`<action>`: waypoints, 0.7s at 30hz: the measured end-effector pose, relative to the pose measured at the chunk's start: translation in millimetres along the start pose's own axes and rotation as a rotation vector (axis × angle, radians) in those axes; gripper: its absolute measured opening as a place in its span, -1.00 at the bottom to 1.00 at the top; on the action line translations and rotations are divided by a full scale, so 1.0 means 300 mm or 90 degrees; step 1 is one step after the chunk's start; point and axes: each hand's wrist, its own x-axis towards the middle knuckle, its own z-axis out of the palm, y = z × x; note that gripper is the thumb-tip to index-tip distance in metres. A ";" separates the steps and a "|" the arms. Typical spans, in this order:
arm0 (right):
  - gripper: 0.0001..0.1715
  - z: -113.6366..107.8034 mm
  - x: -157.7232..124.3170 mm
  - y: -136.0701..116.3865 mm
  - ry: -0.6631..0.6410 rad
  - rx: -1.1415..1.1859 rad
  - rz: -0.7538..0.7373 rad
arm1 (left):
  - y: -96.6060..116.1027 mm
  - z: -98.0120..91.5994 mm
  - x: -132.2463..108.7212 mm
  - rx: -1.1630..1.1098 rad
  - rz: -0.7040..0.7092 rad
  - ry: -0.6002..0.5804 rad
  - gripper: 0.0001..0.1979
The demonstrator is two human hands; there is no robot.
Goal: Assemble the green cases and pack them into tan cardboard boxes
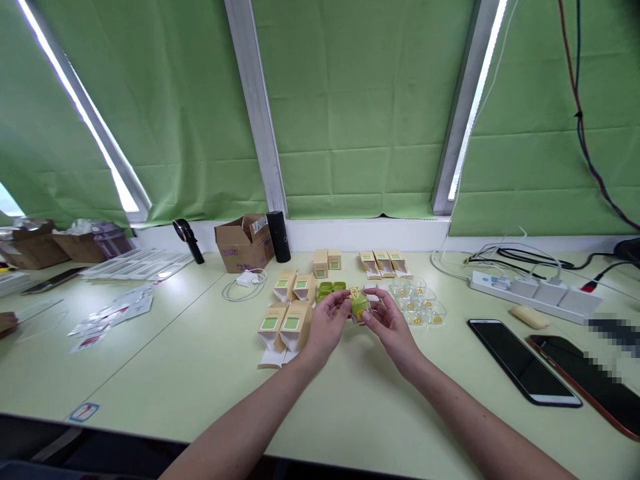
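Observation:
Between my two hands is a small green container (pixel 359 305), with a beige patterned piece at its top and a see-through lower part. My left hand (pixel 327 327) grips it from the left with bent fingers. On the other side, the thumb and fingers of my right hand (pixel 393 327) close on it too. Just behind my left hand lie several green square pieces (pixel 325 288). Clear plastic cups (pixel 417 303) with yellow spots stand in a group beyond my right hand. Left of my hands are beige cartons (pixel 271 323) with green labels and open flaps.
More small cartons (pixel 384 261) stand farther back, near a brown cardboard box (pixel 245 247) and a black cylinder (pixel 279 237). A white power strip (pixel 535 293) with cables and a phone (pixel 523 360) lie at right. Plastic packets (pixel 117 310) and a white tray (pixel 137 263) are left.

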 end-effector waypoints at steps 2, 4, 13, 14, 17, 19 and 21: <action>-0.34 -0.004 0.002 0.005 -0.004 0.001 -0.002 | 0.004 0.001 -0.005 0.010 0.000 -0.006 -0.45; -0.34 -0.006 0.005 0.010 -0.005 0.001 -0.005 | 0.009 0.000 -0.012 0.007 0.002 -0.011 -0.47; -0.37 -0.009 0.010 0.023 0.023 0.001 -0.016 | 0.020 -0.007 -0.034 -0.042 0.055 -0.087 -0.47; -0.36 -0.009 0.010 0.023 0.025 -0.001 -0.015 | 0.018 -0.005 -0.034 -0.036 0.062 -0.093 -0.46; -0.36 -0.010 0.009 0.024 0.032 -0.006 -0.007 | 0.011 0.002 -0.032 0.001 0.075 -0.104 -0.44; -0.36 -0.009 0.009 0.023 0.034 -0.004 -0.004 | 0.012 0.005 -0.033 0.030 0.077 -0.103 -0.42; -0.36 -0.006 0.008 0.022 0.035 0.002 -0.006 | 0.015 0.009 -0.035 0.047 0.079 -0.102 -0.42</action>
